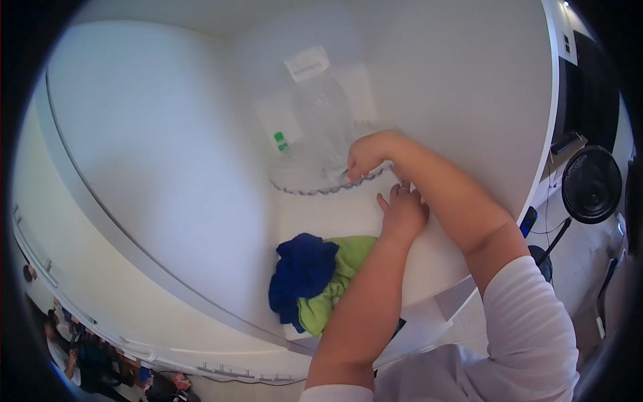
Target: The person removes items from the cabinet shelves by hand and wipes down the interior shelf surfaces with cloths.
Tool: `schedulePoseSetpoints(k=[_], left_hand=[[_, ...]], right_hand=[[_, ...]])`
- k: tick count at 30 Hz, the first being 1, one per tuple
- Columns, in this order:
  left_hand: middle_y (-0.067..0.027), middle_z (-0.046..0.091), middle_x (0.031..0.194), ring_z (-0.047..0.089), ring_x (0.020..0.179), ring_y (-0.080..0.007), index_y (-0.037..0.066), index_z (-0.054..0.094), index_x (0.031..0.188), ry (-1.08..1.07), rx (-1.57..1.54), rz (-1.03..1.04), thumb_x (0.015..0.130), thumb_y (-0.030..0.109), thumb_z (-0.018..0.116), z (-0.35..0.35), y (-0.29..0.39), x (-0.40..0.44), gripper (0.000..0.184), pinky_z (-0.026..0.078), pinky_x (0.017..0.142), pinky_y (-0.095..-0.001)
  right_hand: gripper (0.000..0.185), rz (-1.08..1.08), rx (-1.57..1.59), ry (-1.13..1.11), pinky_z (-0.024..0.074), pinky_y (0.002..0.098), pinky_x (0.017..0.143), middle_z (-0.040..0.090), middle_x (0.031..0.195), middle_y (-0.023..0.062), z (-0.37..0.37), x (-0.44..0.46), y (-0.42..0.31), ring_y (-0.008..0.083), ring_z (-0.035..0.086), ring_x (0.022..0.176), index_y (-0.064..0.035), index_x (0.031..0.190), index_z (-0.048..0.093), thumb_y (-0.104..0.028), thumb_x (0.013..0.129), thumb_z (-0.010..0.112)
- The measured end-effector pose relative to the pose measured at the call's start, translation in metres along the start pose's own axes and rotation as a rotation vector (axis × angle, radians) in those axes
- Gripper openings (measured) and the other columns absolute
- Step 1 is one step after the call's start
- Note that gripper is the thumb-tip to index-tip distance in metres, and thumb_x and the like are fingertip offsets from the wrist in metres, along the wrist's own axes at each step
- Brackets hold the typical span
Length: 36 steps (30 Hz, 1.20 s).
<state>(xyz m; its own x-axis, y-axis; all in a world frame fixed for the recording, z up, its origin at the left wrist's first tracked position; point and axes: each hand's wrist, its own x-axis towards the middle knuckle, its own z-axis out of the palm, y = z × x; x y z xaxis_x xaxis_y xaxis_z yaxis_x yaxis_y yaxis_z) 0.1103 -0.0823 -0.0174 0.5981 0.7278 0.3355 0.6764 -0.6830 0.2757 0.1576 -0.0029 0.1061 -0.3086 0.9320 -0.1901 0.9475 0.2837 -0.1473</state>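
The head view is showing a large white cupboard compartment (462,87) with smooth panels around a pale shelf (328,213). Two bare arms are stretching into it from the lower right, both in short pale sleeves; the right forearm is slanting down toward the viewer from the bent wrist, and the left one is rising more steeply below it. A wide clear glass bowl with a scalloped rim (324,191) is sitting on the shelf, toward the back. Nearer the front, a dark blue cloth (301,268) is lying crumpled, touching a lime-green cloth (345,271). A tall transparent object (325,110), glass or plastic, is standing up from the bowl area.

The right hand (372,154) is bending down at the bowl's rim, its fingers curling inward close together; whether they are clamping anything cannot be told. The left hand (404,208) is hanging just below it near the rim, palm down, thumb parting from the fingers; contact with the glass is not clear. At the transparent object's upper end, a white label (308,63) is bearing a dark printed line too small to read. Beside that object, a small green-capped container (280,141) is showing.
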Motion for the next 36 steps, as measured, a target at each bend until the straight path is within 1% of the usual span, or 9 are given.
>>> schedulePoseSetpoints(k=[3,9,18,21,24,26,31,33,36], left_hand=[[-0.0137,0.044,0.131,0.036,0.126,-0.0287,0.01,0.048,0.125,0.005,-0.01,0.009,0.085,0.025,0.053,0.0,-0.001,-0.001,0.044,0.021,0.099,-0.065],[-0.0137,0.04,0.137,0.034,0.128,-0.029,0.012,0.054,0.121,-0.021,-0.057,0.017,0.085,0.023,0.054,-0.005,0.006,-0.001,0.038,0.019,0.1,-0.0648],[-0.0092,0.041,0.136,0.033,0.129,-0.0271,0.012,0.051,0.125,-0.078,-0.085,0.004,0.086,0.022,0.052,-0.008,0.011,0.001,0.041,0.018,0.102,-0.0635],[-0.0092,0.042,0.135,0.033,0.129,-0.0268,0.011,0.05,0.125,-0.095,-0.077,-0.012,0.086,0.023,0.051,-0.007,0.011,0.001,0.041,0.017,0.102,-0.0638],[-0.0106,0.047,0.128,0.036,0.125,-0.0276,0.009,0.052,0.122,-0.054,-0.068,0.026,0.086,0.024,0.051,-0.005,0.014,-0.001,0.04,0.017,0.102,-0.0645],[-0.011,0.053,0.119,0.041,0.12,-0.0286,0.007,0.055,0.118,0.035,-0.019,0.089,0.085,0.024,0.051,-0.004,0.018,-0.01,0.037,0.017,0.101,-0.0649],[-0.0066,0.061,0.093,0.055,0.094,-0.0285,0.007,0.062,0.102,-0.001,0.299,0.174,0.083,0.022,0.053,-0.055,0.03,-0.059,0.026,0.02,0.1,-0.0643],[-0.0062,0.06,0.108,0.055,0.102,-0.0256,0.011,0.059,0.11,-0.048,0.274,0.171,0.086,0.027,0.054,-0.097,0.037,-0.095,0.029,0.024,0.1,-0.0599],[-0.0074,0.059,0.113,0.054,0.107,-0.028,0.011,0.059,0.11,0.174,0.15,0.119,0.084,0.027,0.059,-0.127,0.018,-0.143,0.031,0.027,0.1,-0.0549]], right_hand=[[0.036,-0.119,-0.057,0.057,0.0487,0.0337,0.076,0.068,0.094,0.0082,0.0,-0.028,-0.004,0.021,0.063,0.089,-0.0091,0.101,0.068,-0.031,0.073,0.07],[0.035,-0.103,0.066,0.169,0.048,0.034,0.08,0.067,0.099,0.0081,0.02,-0.021,0.013,0.0216,0.062,0.092,-0.0077,0.105,0.066,-0.021,0.073,0.071],[0.047,-0.073,0.137,-0.017,0.0585,0.0399,0.052,0.053,0.124,0.0148,0.014,-0.015,0.01,0.0272,0.056,0.107,-0.0114,0.122,0.056,-0.027,0.079,0.064],[0.046,-0.081,0.201,-0.054,0.0587,0.0404,0.052,0.052,0.126,0.0152,0.009,-0.017,0.004,0.0284,0.056,0.105,-0.011,0.121,0.056,-0.028,0.079,0.064],[0.039,-0.042,0.289,0.124,0.0572,0.0373,0.061,0.06,0.114,0.0138,0.011,-0.028,-0.009,0.0246,0.06,0.098,-0.0099,0.115,0.061,-0.028,0.081,0.062],[0.032,-0.214,0.221,0.225,0.0538,0.0338,0.067,0.064,0.103,0.0113,0.017,-0.004,0.006,0.0214,0.061,0.093,-0.0091,0.108,0.064,-0.024,0.08,0.063],[0.02,-0.328,0.216,0.349,0.0474,0.0282,0.075,0.068,0.087,0.0064,-0.008,-0.001,0.001,0.0156,0.063,0.083,-0.0069,0.094,0.067,-0.012,0.075,0.067],[0.018,-0.358,0.21,0.352,0.048,0.0286,0.074,0.068,0.087,0.0065,-0.026,-0.004,0.0,0.0152,0.063,0.081,-0.0061,0.09,0.067,-0.009,0.072,0.068],[0.018,-0.335,0.196,0.328,0.0481,0.029,0.071,0.068,0.084,0.0061,-0.042,0.003,0.001,0.0153,0.062,0.079,-0.006,0.089,0.067,-0.011,0.071,0.069]])
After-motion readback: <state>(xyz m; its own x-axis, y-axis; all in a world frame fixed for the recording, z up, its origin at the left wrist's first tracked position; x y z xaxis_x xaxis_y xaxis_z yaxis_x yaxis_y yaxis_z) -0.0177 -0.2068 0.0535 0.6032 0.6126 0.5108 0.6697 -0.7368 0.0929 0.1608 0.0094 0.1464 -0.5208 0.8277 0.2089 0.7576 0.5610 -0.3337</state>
